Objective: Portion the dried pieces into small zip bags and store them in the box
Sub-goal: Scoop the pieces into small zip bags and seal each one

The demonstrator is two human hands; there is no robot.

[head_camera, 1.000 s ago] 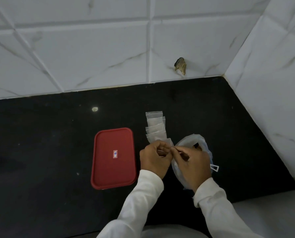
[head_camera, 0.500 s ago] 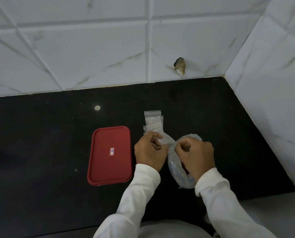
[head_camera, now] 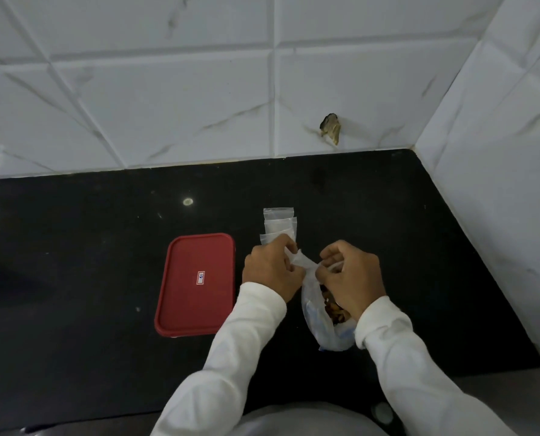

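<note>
Toward the counter's (head_camera: 105, 247) right edge, pinches the twisted neck of the plastic bag (head_camera: 317, 322) with curled fingers of left hand (head_camera: 272, 272) and right hand (head_camera: 352, 278), apparently opening it; dried pieces (head_camera: 333, 308) inside. Calls next for one of the small zip bags (head_camera: 279, 223) stacked just behind; leaves red box (head_camera: 196, 284) lidded.

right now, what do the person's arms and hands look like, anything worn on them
The left hand and right hand are bare: no gloves, rings or watch in view. The left sleeve and right sleeve are long, white and creased, each ending in a cuff at the wrist.
</note>
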